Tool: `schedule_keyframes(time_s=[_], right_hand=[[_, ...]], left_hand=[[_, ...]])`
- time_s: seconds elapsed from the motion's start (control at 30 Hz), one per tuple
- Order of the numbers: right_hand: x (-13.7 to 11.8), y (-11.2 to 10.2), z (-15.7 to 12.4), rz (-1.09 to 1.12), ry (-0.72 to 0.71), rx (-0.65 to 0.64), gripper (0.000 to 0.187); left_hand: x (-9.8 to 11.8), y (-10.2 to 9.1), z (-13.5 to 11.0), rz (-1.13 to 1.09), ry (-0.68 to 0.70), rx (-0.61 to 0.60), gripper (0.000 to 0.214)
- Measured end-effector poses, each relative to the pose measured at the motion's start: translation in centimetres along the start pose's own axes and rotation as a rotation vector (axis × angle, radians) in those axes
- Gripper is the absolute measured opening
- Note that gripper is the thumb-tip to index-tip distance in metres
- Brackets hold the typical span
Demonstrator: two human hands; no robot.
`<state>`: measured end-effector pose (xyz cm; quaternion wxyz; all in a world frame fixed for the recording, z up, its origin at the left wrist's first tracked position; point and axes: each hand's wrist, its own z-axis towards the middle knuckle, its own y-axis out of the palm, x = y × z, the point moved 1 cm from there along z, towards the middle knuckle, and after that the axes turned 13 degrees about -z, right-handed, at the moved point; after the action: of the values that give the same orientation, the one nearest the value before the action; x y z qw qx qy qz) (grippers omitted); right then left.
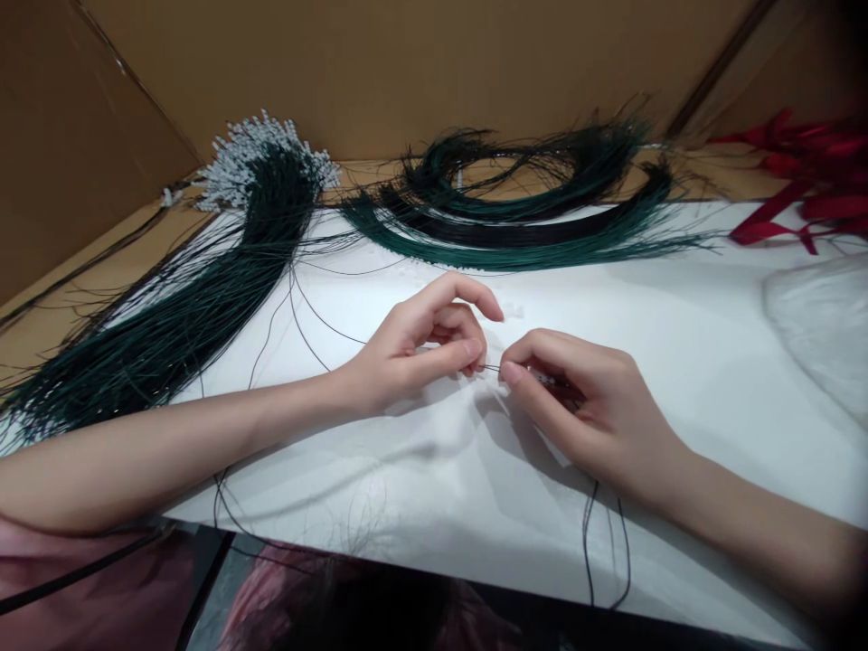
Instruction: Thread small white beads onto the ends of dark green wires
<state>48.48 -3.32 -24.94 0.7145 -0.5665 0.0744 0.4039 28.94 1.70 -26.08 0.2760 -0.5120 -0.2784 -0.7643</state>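
Over the middle of the white work surface, my left hand (434, 342) pinches a thin dark cord (491, 368) between thumb and fingers, its index finger curved above. Just to the right, my right hand (587, 389) grips the same cord between thumb and index finger; a short doubled stretch shows between the hands. Dark cord ends (589, 542) hang from under my right hand past the table's front edge. Small white pieces (515, 311) lie behind and beneath the fingertips, too blurred to name. Whether either palm holds more is hidden.
At the left lies a big bundle of dark green cords (223, 280) with white tips (258, 163). Curved bundles of green and black cords (515, 237) lie at the back. Red ribbons (806, 181) and a clear plastic bag (824, 316) are at the right. Cardboard walls (407, 72) stand behind.
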Motion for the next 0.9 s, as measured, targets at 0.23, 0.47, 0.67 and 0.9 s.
schedule_keyframes(time_s=[0.23, 0.47, 0.67, 0.9], right_hand=[[-0.09, 0.15, -0.08, -0.005, -0.002, 0.002, 0.018], [-0.16, -0.03, -0.04, -0.026, -0.007, -0.017, 0.017], [-0.15, -0.19, -0.13, -0.061, -0.038, -0.021, 0.014], [-0.09, -0.08, -0.02, -0.069, -0.046, -0.006, 0.013]], left_hand=[[0.24, -0.22, 0.06, 0.07, 0.024, -0.023, 0.026], [0.28, -0.27, 0.11, 0.149, -0.007, -0.032, 0.031], [0.43, -0.14, 0.13, 0.189, 0.001, -0.045, 0.029], [0.5, -0.17, 0.04, 0.188, 0.013, -0.062, 0.027]])
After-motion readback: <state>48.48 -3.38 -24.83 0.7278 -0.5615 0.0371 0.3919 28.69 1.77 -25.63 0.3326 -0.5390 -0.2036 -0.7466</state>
